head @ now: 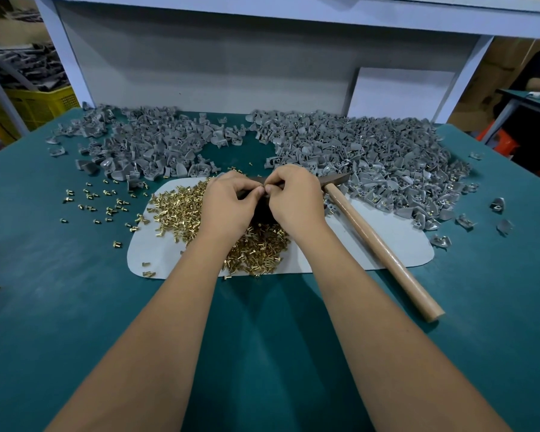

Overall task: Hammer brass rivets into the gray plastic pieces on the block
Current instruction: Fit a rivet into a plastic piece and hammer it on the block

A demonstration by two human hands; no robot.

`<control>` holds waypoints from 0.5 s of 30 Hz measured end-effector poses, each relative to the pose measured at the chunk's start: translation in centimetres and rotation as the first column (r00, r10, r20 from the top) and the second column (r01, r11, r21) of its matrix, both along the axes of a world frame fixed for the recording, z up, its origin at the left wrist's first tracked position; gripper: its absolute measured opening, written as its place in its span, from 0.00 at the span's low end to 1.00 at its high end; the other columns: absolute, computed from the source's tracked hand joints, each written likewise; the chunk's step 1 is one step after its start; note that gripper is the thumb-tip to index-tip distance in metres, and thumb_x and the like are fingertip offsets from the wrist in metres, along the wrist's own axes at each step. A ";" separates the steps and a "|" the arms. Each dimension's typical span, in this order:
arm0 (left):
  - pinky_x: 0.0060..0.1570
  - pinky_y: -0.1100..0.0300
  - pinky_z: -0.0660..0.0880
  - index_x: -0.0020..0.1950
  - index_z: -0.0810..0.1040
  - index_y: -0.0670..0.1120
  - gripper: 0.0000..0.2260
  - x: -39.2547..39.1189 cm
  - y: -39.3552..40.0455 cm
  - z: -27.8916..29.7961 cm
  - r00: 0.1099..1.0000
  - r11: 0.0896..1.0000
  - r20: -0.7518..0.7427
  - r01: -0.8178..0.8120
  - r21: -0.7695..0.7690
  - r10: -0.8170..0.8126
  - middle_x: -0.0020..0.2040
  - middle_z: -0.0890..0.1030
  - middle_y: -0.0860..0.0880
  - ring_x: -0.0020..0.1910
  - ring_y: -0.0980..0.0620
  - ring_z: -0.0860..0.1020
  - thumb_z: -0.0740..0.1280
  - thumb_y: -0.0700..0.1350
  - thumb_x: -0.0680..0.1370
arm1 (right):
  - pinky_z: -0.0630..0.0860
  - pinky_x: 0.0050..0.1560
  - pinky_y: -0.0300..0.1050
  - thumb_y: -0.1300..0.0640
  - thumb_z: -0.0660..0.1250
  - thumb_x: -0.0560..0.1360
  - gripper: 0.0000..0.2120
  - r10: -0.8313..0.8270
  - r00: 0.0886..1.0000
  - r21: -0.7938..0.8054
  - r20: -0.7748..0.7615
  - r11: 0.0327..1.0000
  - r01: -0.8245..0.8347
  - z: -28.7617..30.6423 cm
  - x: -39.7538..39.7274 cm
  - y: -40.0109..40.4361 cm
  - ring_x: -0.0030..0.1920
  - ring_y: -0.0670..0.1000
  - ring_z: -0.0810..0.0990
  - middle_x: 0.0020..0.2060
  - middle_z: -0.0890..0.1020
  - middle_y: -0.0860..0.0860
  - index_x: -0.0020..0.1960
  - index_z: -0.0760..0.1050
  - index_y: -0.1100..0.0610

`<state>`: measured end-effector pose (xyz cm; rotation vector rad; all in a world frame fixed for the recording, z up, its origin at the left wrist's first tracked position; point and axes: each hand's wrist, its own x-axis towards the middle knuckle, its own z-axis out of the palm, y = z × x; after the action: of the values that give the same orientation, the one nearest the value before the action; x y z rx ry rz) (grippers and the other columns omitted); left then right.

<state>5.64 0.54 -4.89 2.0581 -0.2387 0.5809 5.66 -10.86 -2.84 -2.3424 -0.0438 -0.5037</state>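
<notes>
My left hand point(228, 204) and my right hand point(296, 198) meet fingertip to fingertip over a dark block point(262, 210), which they mostly hide. Both hands have curled fingers and pinch something small between them; what it is cannot be made out. A heap of brass rivets point(181, 210) lies on a pale mat point(387, 244) under and left of my hands. A hammer point(378, 241) with a wooden handle lies on the mat to the right, its dark head beside my right hand. No hand holds the hammer.
Gray plastic pieces are piled at the back left point(144, 145) and back right point(371, 151) of the teal table point(60, 307). Loose rivets point(106, 204) are scattered left of the mat. A white shelf frame point(200, 57) stands behind. A yellow crate point(28, 104) sits far left.
</notes>
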 end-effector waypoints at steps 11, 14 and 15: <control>0.60 0.45 0.72 0.48 0.86 0.45 0.04 0.1 0.3 -0.1 0.999 1.000 -0.035 0.006 0.009 -0.006 0.44 0.80 0.50 0.52 0.46 0.77 0.71 0.41 0.76 | 0.71 0.37 0.41 0.61 0.66 0.73 0.06 -0.045 0.997 0.084 -0.058 0.995 0.050 -0.1 -0.1 0.1 0.40 0.52 0.78 0.37 0.80 0.49 0.40 0.79 0.54; 0.60 0.46 0.71 0.48 0.86 0.45 0.04 0.1 0.3 -0.2 0.999 1.000 -0.037 0.006 0.012 -0.005 0.45 0.79 0.51 0.52 0.46 0.77 0.71 0.41 0.76 | 0.70 0.38 0.41 0.61 0.66 0.73 0.06 -0.034 0.997 0.081 -0.067 0.996 0.040 0.0 0.0 -0.1 0.41 0.52 0.78 0.37 0.80 0.50 0.39 0.79 0.54; 0.60 0.47 0.72 0.49 0.86 0.45 0.04 0.2 0.3 -0.2 0.999 1.000 -0.036 0.003 0.015 -0.003 0.45 0.79 0.51 0.52 0.47 0.77 0.71 0.41 0.76 | 0.72 0.39 0.42 0.61 0.66 0.74 0.06 -0.030 0.998 0.082 -0.061 0.996 0.035 -0.1 0.0 -0.1 0.41 0.51 0.78 0.37 0.81 0.50 0.39 0.79 0.54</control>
<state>5.81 0.82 -5.11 2.0809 -0.2256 0.5408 5.67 -10.94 -2.92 -2.2785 0.0434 -0.4425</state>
